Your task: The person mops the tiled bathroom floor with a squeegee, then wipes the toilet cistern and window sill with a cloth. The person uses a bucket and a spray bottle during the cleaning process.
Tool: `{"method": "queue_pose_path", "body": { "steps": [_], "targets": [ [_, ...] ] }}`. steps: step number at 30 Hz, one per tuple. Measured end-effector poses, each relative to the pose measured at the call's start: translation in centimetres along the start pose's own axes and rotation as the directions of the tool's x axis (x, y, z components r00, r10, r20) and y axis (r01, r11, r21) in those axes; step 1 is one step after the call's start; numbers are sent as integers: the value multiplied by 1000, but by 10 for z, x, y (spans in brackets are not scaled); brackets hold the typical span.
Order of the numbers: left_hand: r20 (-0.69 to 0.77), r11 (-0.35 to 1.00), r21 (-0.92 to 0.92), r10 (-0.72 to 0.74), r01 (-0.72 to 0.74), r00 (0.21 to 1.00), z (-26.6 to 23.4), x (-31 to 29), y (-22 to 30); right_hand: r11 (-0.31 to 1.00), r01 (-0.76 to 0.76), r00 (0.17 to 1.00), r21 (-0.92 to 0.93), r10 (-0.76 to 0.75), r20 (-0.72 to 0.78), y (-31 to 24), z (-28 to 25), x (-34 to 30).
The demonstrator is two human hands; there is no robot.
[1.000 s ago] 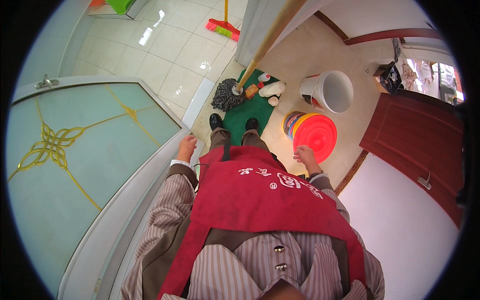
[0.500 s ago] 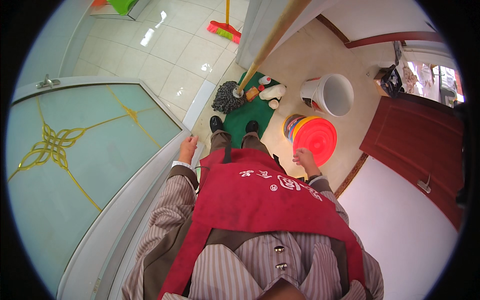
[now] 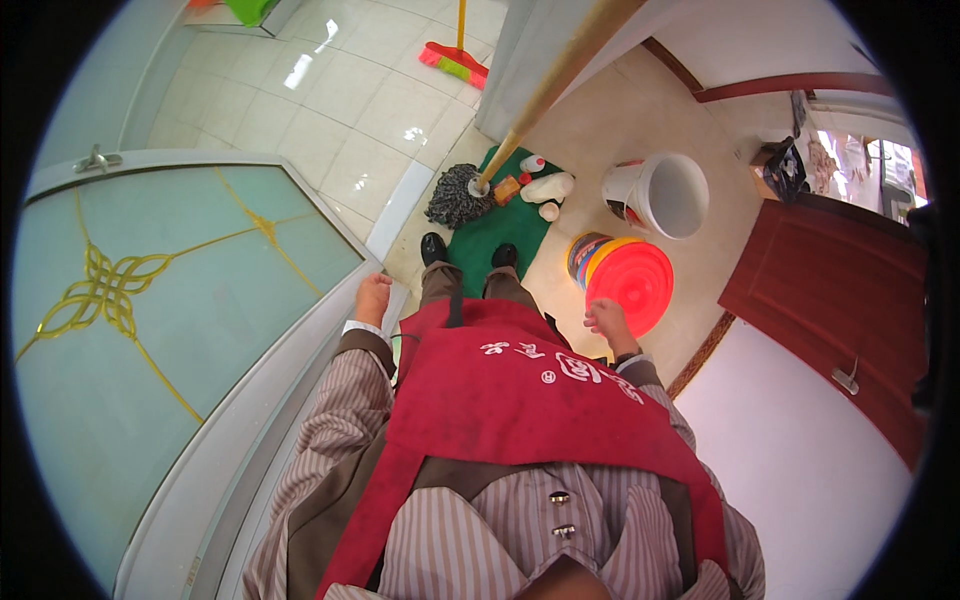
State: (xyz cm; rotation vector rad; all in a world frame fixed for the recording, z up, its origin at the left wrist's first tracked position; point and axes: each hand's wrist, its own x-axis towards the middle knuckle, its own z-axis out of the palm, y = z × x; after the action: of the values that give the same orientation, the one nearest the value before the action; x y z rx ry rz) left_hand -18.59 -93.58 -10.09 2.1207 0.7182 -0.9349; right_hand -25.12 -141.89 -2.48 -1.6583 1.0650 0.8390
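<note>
My left hand hangs beside the edge of the frosted glass door, fingers loosely curled in and nothing visible in them. On the other side, my right hand is held in front of the red-lidded bucket; its fingers are half bent and slightly apart, holding nothing. Between the hands lies my red apron. Ahead of my shoes, a grey string mop stands head down at the green mat, its wooden handle rising past the wall edge. Neither hand touches it.
Several bottles, among them a white bottle, lie on the mat's far right. An open white bucket stands beyond the red-lidded one. A pink and green broom rests on the tiles. A dark red door is at right.
My left hand has turned slightly and its fingers look more curled. My right hand has barely shifted. The surroundings sit marginally lower in the picture.
</note>
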Motion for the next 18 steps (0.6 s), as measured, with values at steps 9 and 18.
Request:
{"method": "queue_pose_path", "body": {
  "steps": [9, 18],
  "targets": [
    [-140, 991, -30, 128, -133, 982, 7, 9, -8, 1000, 19, 1000, 9, -19, 20, -2, -3, 14],
    [-99, 973, -152, 157, -171, 983, 31, 23, -12, 998, 61, 998, -28, -61, -7, -30, -25, 6]
  ]
}}
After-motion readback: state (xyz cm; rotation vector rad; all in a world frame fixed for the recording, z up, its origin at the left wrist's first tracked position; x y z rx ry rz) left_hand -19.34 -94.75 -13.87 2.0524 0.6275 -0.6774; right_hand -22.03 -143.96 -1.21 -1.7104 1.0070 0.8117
